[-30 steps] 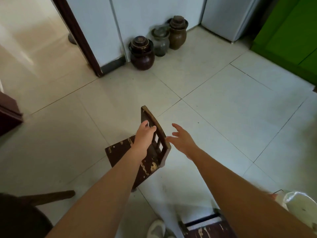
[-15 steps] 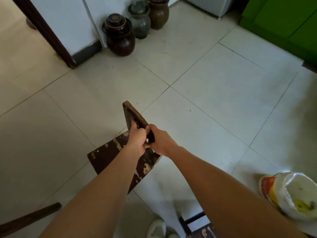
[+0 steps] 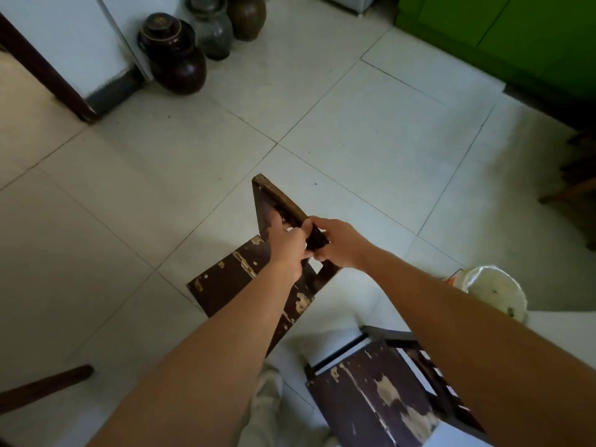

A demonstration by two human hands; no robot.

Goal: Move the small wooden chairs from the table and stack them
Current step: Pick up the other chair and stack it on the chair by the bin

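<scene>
A small dark wooden chair (image 3: pixel 230 280) with chipped paint hangs over the tiled floor in the middle of the view. Both hands grip its backrest rail: my left hand (image 3: pixel 288 245) closes on it from the left, my right hand (image 3: pixel 338 243) from the right, fingers nearly touching. A second small wooden chair (image 3: pixel 371 391) of the same worn look stands on the floor at the lower right, partly under my right forearm.
Three ceramic jars (image 3: pixel 174 56) stand against the white wall at the top. A green cabinet (image 3: pixel 516 37) fills the upper right. A plastic-lined bucket (image 3: pixel 493 290) sits at the right, a dark wooden leg (image 3: pixel 45 387) at the lower left, more wooden furniture (image 3: pixel 577 182) at the right edge.
My right hand came in and closed on the backrest beside my left hand. The view tipped down and right, bringing the second chair on the floor into sight.
</scene>
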